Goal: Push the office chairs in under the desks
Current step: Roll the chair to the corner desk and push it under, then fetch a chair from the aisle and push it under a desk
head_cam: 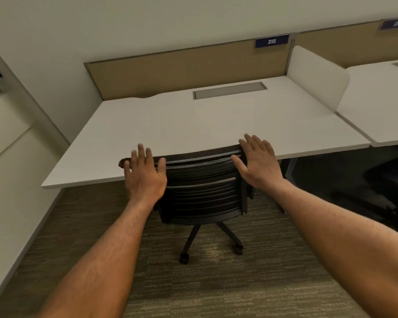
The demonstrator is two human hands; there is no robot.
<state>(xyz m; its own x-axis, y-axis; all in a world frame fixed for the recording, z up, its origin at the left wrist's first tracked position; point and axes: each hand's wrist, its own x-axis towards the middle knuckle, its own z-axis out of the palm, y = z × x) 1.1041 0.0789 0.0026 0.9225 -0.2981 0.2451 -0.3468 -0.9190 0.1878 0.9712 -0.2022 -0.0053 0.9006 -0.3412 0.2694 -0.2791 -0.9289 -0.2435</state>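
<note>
A black mesh-backed office chair (200, 193) stands at the front edge of a white desk (193, 125), its backrest top level with the desk edge and its seat hidden beneath. My left hand (145, 175) lies flat with fingers spread against the left end of the backrest top. My right hand (257, 160) is open at the right end of the backrest, palm toward it. Whether the palms press on the mesh I cannot tell. The chair's wheeled legs (211, 244) show on the carpet.
A tan partition (170, 70) with a blue number sign (272, 41) backs the desk. A white divider (317, 76) separates a second desk (381, 99) on the right, with a dark chair (386, 177) beneath it. A white wall (16, 157) runs along the left. Carpet covers the floor.
</note>
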